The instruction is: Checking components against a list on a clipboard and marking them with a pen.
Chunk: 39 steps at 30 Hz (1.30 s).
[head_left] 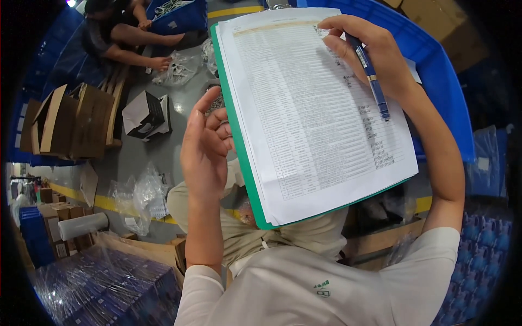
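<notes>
A green clipboard [251, 169] with a stack of printed paper sheets [310, 119] lies tilted in front of me, its lower end above my crossed legs. Dense table rows fill the top sheet, with handwritten marks down its right side. My right hand [390, 64] rests over the upper right of the sheet and holds a dark blue pen [371, 76]. Its thumb and index finger reach toward the sheet's upper part. Beside the board's left edge is my left hand [204, 149], index finger stretched and the others loosely bent. Those fingertips come close to the edge; contact is unclear.
A blue plastic bin [443, 92] stands behind the board. At upper left, another person [122, 41] sits handling clear plastic bags [179, 69]. Open cardboard boxes [81, 125], a black-and-white box [144, 115] and crumpled plastic [145, 195] are on the left. Wrapped stacked goods [114, 288] fill the lower left.
</notes>
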{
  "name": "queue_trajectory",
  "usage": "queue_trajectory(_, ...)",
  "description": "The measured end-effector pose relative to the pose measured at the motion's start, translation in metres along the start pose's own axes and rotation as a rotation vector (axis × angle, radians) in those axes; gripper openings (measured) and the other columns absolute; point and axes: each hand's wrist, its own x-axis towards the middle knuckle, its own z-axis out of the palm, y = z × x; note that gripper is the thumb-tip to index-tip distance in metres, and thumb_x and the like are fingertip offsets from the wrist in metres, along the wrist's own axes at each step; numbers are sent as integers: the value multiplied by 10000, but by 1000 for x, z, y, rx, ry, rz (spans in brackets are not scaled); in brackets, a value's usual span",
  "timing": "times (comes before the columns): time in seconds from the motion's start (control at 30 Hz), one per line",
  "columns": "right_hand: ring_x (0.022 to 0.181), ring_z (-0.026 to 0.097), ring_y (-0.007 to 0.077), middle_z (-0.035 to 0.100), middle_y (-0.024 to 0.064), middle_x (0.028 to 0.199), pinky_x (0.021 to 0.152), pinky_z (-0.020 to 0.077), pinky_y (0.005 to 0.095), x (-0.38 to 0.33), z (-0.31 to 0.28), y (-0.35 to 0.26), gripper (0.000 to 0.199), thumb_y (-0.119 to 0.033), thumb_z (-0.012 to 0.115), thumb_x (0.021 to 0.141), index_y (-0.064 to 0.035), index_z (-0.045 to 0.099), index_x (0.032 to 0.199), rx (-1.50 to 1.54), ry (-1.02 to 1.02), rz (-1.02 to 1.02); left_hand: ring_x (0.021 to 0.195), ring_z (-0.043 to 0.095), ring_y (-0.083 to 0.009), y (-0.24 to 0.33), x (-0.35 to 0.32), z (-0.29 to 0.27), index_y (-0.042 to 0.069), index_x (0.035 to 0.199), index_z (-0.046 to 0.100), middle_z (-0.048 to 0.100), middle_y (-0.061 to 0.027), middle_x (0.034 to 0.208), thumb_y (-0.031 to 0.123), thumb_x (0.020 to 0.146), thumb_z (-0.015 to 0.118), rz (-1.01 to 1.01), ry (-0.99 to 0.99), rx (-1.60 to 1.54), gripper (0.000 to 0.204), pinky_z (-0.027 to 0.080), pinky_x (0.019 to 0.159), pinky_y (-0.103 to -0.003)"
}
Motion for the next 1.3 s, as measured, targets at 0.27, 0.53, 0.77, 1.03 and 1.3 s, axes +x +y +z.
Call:
queue_trajectory(0.27, 712, 581, 137, 614, 83, 823, 624, 465, 219, -1, -4, -3, 274, -245, 587, 874, -47, 610, 1062, 12, 4, 37, 693, 557, -131, -68, 48, -126, -12, 1179, 500, 605, -82, 882, 387, 910, 457, -202, 69, 621, 483, 454, 597, -254)
queue_trajectory(0.53, 720, 582, 125, 609, 72, 827, 634, 467, 212, -5, -5, 4, 270, -234, 594, 871, -59, 609, 1075, -19, 46, 46, 1075, 529, -356, -143, 14, -270, -15, 1061, 606, 572, -207, 1131, 471, 897, 345, -702, -421, 1337, 576, 401, 926, -418)
queue_trajectory(0.77, 727, 577, 116, 604, 59, 834, 652, 469, 208, -2, -4, 0, 269, -238, 589, 875, -63, 610, 1078, -4, 18, 81, 1071, 537, -340, -157, 6, -238, -2, 1041, 622, 580, -199, 1120, 472, 900, 308, -850, -159, 1943, 585, 411, 916, -410)
queue_trajectory(1.03, 748, 577, 119, 605, 58, 847, 644, 469, 210, -3, -3, 4, 315, -303, 587, 861, -88, 613, 1090, 40, -10, 122, 1067, 545, -336, -151, 9, -225, 5, 1046, 625, 587, -198, 1113, 477, 871, 348, -879, -32, 1925, 575, 421, 907, -398)
queue_trajectory(1.3, 747, 583, 133, 604, 63, 849, 639, 474, 216, -1, -3, 3, 322, -308, 579, 863, -91, 610, 1100, 44, -27, 118, 1057, 553, -339, -150, 9, -224, -3, 1046, 625, 590, -209, 1101, 479, 853, 367, -854, 7, 1934, 579, 422, 906, -394)
